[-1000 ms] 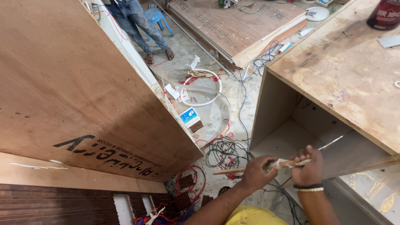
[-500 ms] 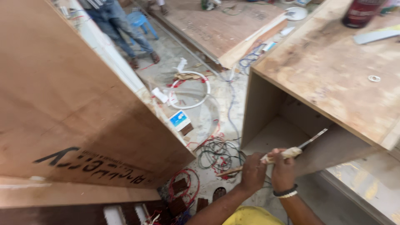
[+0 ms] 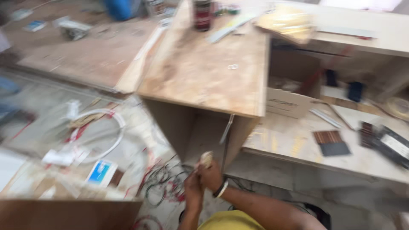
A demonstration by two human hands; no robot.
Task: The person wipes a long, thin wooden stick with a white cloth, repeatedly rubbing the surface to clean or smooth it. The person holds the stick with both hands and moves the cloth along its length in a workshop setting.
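Left hand (image 3: 192, 187): near centre, closed and pressed against the right hand; blur hides whether it grips the tool.
Right hand (image 3: 209, 175): fist wrapped round the handle of a hand tool (image 3: 221, 137), a band on its wrist.
Hand tool: pale rounded wooden handle at the fist; thin grey metal shaft slanting up and far-right, blurred, in front of the cabinet opening.
Wires (image 3: 164, 183): red and black tangle on the floor, just left of the hands.
Plywood cabinet (image 3: 208, 72): beyond the hands, open-fronted, brown top.
Dark can (image 3: 202, 15): far edge of the cabinet top.
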